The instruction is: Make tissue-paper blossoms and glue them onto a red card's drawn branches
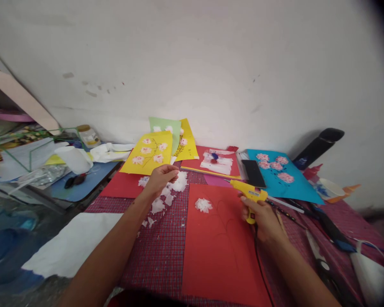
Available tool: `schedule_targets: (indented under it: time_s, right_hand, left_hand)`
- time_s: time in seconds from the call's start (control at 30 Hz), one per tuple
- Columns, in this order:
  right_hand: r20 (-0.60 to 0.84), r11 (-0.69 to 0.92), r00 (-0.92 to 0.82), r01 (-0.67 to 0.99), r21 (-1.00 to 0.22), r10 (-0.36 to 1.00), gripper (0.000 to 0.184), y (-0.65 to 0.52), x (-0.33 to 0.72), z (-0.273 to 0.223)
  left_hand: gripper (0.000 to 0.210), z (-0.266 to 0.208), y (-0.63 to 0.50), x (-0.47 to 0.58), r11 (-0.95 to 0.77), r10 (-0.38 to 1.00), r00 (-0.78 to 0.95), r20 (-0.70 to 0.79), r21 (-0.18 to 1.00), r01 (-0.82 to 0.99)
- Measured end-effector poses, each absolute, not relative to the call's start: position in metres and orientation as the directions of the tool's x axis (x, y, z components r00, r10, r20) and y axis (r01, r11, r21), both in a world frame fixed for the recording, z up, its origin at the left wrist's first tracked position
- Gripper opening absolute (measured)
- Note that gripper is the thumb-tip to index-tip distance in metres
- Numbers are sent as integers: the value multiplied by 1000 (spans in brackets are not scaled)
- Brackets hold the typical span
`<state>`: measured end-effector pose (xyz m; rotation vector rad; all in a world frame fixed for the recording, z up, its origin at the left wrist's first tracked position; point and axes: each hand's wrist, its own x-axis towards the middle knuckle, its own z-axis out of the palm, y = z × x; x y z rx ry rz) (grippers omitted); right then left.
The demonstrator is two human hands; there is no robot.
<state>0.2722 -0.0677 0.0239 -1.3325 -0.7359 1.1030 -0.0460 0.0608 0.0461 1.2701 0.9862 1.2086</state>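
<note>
My right hand (263, 216) grips a yellow glue gun (248, 192), its nozzle pointing left over a red paper sheet (217, 251). One white tissue flower (203, 205) sits near the top of that sheet, beside faint drawn branch lines. My left hand (161, 178) hovers above a pile of white tissue flowers (176, 184) on the checked cloth, fingers pinched on a small white tissue piece.
Yellow flower card (149, 160), green and yellow cards (179, 136), another red sheet (216, 162) and a blue flower card (283, 175) lie against the wall. A black phone (253, 172), scissors (320, 262), white cup (73, 159) and jar (88, 135) lie around.
</note>
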Motion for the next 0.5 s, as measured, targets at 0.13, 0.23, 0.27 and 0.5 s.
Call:
schedule_targets:
  time_s: [0.13, 0.23, 0.27, 0.5]
  right_hand:
    - [-171, -100, 355, -211, -972, 919, 39, -67, 272, 24]
    - [-184, -100, 364, -238, -966, 913, 40, -66, 271, 24]
    - [-186, -102, 363, -238, -966, 913, 40, -66, 271, 25]
    - [-161, -86, 372, -210, -974, 914, 36, -66, 273, 24]
  left_hand:
    - [30, 40, 62, -45, -119, 973, 189, 130, 991, -67]
    - [35, 38, 63, -44, -146, 963, 216, 162, 986, -85]
    - [36, 37, 63, -44, -149, 962, 219, 165, 985, -88]
    - [33, 32, 62, -41, -60, 961, 262, 85, 993, -100]
